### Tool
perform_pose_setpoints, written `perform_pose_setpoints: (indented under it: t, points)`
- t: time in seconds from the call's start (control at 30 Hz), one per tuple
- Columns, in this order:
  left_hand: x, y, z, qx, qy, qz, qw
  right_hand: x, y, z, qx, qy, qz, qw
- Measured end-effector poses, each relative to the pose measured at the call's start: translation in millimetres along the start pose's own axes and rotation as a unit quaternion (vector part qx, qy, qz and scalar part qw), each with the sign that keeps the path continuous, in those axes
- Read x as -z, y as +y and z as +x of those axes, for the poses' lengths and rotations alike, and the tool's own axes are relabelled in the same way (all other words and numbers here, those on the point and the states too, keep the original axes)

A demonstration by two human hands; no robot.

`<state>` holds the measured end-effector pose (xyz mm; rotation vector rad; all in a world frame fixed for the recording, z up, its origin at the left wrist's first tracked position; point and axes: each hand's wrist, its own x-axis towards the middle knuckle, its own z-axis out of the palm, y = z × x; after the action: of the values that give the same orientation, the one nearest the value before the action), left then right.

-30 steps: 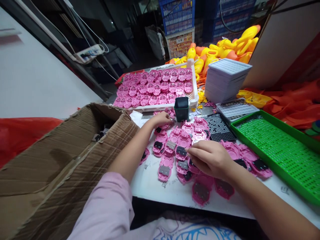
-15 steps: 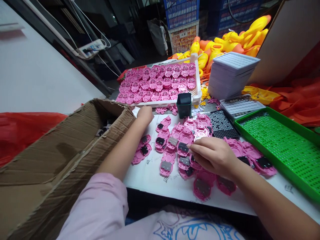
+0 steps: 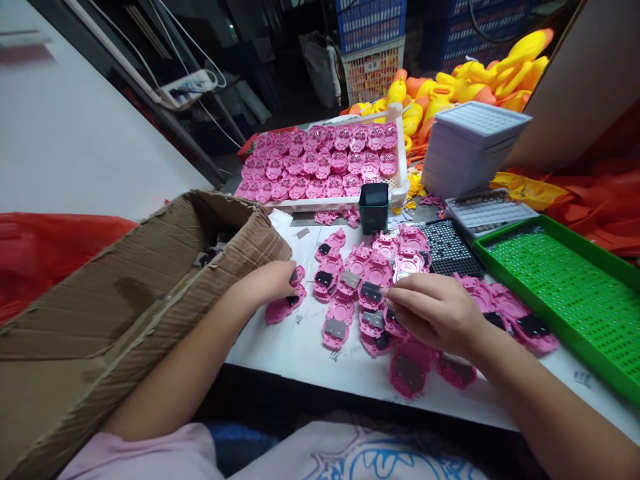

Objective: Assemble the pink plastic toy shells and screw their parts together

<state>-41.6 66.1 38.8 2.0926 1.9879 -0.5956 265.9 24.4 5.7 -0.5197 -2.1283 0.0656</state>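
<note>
Pink plastic casings [image 3: 379,272] strewn open over the white-topped table [image 3: 310,347], many with a black or grey panel; clock face read from the middle of that spread. Left hand [image 3: 273,280] at nine, fingers curled down over a smaller group of casings near the cardboard box [image 3: 255,250]; fingertips hidden, so no telling whether gripping or only touching. Right hand [image 3: 435,310] between three and four, thumb and fingers drawn together, tips at the edge of a black panel [image 3: 371,292]; impossible to confirm anything pinched between them.

Step in hand, judging by the pose: handling loose casings, one spot per hand. Called for next, as a judgement: a neat fingertip pinch at nine, a light, steady touch at the panel, and care around overlapping neighbours.

Counted: roughly fifteen casings in the main spread and out toward three, overlaps spoiling an exact tally; at least two under the left hand. One small grey piece [image 3: 303,233] toward ten. One dark cup [image 3: 374,213] at twelve. One white basket [image 3: 401,160] at eleven, with three rows of pink shells [image 3: 320,163], too crowded to number. One black perforated tray [image 3: 450,247] at two; one green tray [image 3: 565,290] at three; one stack of white trays [image 3: 465,157] at one, layers uncountable.
</note>
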Motion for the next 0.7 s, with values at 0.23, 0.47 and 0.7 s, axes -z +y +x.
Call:
perform_pose_setpoints:
  t: [0.23,0.47,0.7]
  points:
    - [-10.4,-9.3,0.6,0.004,0.015,0.009,1.000,23.4,-1.6,20.4,-0.234,0.037,0.097,0.967]
    - [8.4,18.8,-31.1,0.002,0.242,-0.137,0.960,36.3,130.7,36.9,-0.287,-0.100,-0.135,0.943]
    - [26.6,69.6,1.0,-0.134,0.169,-0.697,0.684,-13.9,226.0,46.0,-0.278,-0.144,-0.187,0.931]
